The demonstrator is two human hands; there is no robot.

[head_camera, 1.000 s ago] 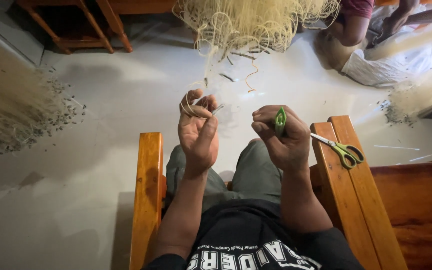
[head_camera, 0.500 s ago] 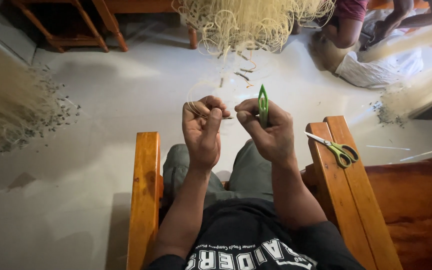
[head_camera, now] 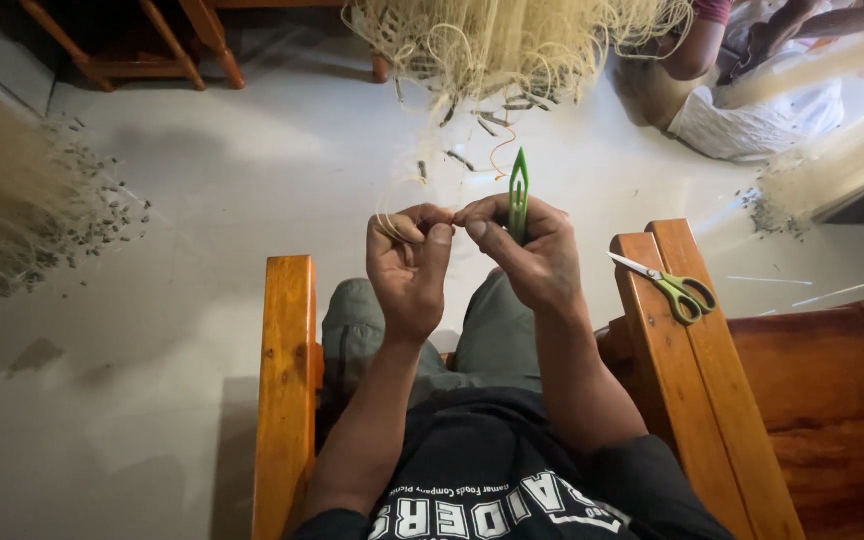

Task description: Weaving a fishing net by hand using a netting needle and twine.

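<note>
I sit in a wooden chair with both hands raised over my lap. My right hand (head_camera: 532, 255) grips a green netting needle (head_camera: 519, 190) that points upward between its fingers. My left hand (head_camera: 410, 265) pinches thin pale fishing line (head_camera: 392, 222), its fingertips touching those of the right hand. The line runs up toward a pale net pile (head_camera: 507, 40) on the floor ahead.
Green-handled scissors (head_camera: 674, 287) lie on the right wooden armrest (head_camera: 692, 400). The left armrest (head_camera: 287, 380) is bare. Another net heap (head_camera: 2, 200) lies at left. Wooden furniture legs (head_camera: 152, 40) stand at the back. Another person's arm (head_camera: 697, 45) shows at top right.
My hands have come together until the fingertips touch. The green needle has risen and now sticks up higher above my right hand.
</note>
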